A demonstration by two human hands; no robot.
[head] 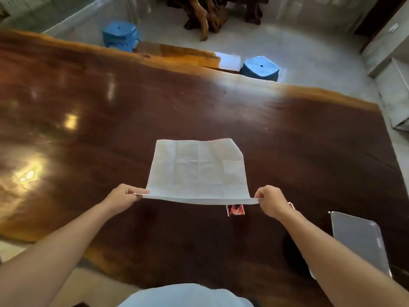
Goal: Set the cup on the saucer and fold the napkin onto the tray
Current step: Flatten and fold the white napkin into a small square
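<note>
The big, shiny brown wood bench [88, 120] fills the room's pale floor [309, 52]. Two blue stools [260, 68] stand past its far edge. The left hand [124, 198] and right hand [271, 201] pinch the white napkin's [197, 171] near corners. The grey tray [358, 240] lies near right.

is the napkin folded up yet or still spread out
Spread out. The napkin is one flat sheet with crease lines, its near corners pinched by the left hand and right hand; only the far right corner looks turned.
</note>
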